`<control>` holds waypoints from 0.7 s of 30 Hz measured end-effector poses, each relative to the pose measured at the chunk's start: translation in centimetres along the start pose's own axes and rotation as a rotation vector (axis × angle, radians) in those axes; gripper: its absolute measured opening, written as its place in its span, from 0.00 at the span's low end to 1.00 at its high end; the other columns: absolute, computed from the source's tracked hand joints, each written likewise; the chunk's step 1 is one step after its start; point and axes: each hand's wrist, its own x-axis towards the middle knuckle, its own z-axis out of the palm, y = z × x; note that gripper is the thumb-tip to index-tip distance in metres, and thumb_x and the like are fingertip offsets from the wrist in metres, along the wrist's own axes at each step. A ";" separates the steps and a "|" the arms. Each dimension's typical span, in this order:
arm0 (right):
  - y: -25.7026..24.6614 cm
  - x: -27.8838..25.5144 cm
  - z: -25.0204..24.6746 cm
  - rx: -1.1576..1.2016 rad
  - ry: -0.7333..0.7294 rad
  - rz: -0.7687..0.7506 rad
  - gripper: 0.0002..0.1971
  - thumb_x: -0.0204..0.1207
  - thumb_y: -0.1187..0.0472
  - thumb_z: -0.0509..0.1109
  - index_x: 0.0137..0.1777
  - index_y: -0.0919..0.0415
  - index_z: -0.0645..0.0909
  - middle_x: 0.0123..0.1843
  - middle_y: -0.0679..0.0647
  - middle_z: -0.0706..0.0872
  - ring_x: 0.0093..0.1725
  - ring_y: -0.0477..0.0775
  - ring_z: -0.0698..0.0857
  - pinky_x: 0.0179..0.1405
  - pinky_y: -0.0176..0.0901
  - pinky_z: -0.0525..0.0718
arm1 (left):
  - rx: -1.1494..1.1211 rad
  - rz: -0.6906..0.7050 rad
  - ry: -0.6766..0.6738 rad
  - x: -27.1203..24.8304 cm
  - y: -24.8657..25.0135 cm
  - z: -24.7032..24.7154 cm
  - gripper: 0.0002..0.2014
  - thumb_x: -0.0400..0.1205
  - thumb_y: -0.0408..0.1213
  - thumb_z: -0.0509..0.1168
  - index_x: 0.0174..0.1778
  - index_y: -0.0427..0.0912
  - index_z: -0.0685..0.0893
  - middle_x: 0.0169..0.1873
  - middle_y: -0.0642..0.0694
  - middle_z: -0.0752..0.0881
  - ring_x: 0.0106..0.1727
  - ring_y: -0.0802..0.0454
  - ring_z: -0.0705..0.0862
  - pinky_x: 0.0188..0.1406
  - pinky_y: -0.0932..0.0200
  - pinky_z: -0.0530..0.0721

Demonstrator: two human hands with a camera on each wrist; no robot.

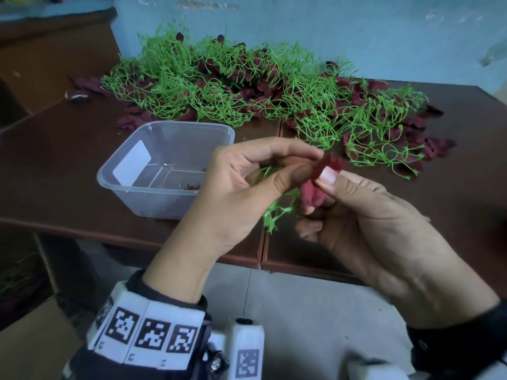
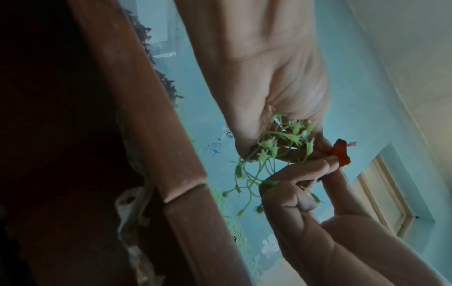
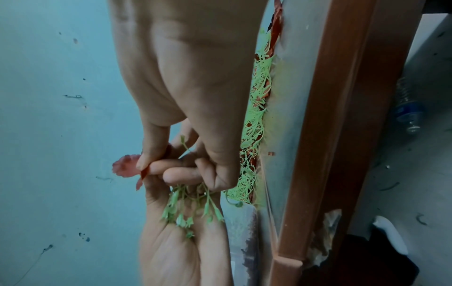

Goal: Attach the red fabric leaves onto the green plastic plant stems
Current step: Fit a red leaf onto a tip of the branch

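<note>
Both hands meet just above the table's front edge in the head view. My left hand (image 1: 307, 163) grips a small green plastic stem sprig (image 1: 277, 212), whose branch tips hang out below the palm (image 2: 281, 143). My right hand (image 1: 319, 192) pinches a red fabric leaf (image 1: 325, 171) between thumb and forefinger, right against the left thumb and the sprig. In the right wrist view the red leaf (image 3: 127, 166) pokes out left of the thumb, and the sprig (image 3: 190, 211) lies over the left palm. Where the leaf meets the stem tip is hidden by the fingers.
A big tangled pile of green stems and dark red leaves (image 1: 247, 83) covers the back of the brown table (image 1: 55, 160). A clear plastic tub (image 1: 189, 127) stands left of my hands with a few red bits inside. A water bottle (image 3: 408, 112) lies on the floor.
</note>
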 end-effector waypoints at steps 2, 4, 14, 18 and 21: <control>-0.1 0.0 -0.1 -0.010 0.007 0.020 0.07 0.66 0.58 0.75 0.31 0.61 0.86 0.30 0.53 0.83 0.32 0.47 0.76 0.31 0.40 0.65 | 0.016 -0.006 -0.001 0.0 -0.1 0.0 0.08 0.75 0.40 0.75 0.48 0.53 0.95 0.42 0.54 0.93 0.42 0.56 0.91 0.43 0.60 0.90; -0.3 0.0 -0.1 0.014 0.023 0.044 0.07 0.64 0.58 0.76 0.33 0.62 0.85 0.29 0.52 0.80 0.31 0.47 0.76 0.31 0.39 0.67 | -0.014 -0.014 -0.012 0.0 -0.3 0.2 0.08 0.76 0.36 0.75 0.49 0.49 0.94 0.41 0.49 0.92 0.40 0.52 0.91 0.41 0.57 0.90; -1.2 -0.1 0.1 -0.033 0.010 0.073 0.07 0.69 0.61 0.71 0.35 0.66 0.86 0.31 0.55 0.82 0.34 0.49 0.78 0.31 0.40 0.71 | -0.062 0.006 0.048 0.1 -0.4 0.3 0.09 0.71 0.38 0.76 0.47 0.50 0.95 0.43 0.50 0.93 0.41 0.56 0.91 0.37 0.62 0.90; -1.3 -0.2 -0.4 -0.077 -0.001 0.091 0.08 0.71 0.61 0.73 0.36 0.66 0.86 0.34 0.57 0.82 0.35 0.50 0.81 0.36 0.44 0.79 | 0.002 -0.002 0.030 0.1 -0.6 0.2 0.10 0.74 0.35 0.76 0.49 0.49 0.95 0.45 0.49 0.93 0.41 0.53 0.90 0.41 0.61 0.90; -1.4 -0.3 -0.7 -0.070 0.012 0.079 0.08 0.72 0.62 0.72 0.39 0.68 0.85 0.35 0.59 0.82 0.36 0.51 0.81 0.35 0.44 0.82 | 0.033 0.010 0.037 0.0 -0.4 0.4 0.11 0.74 0.32 0.74 0.49 0.49 0.94 0.44 0.49 0.93 0.44 0.53 0.90 0.44 0.63 0.89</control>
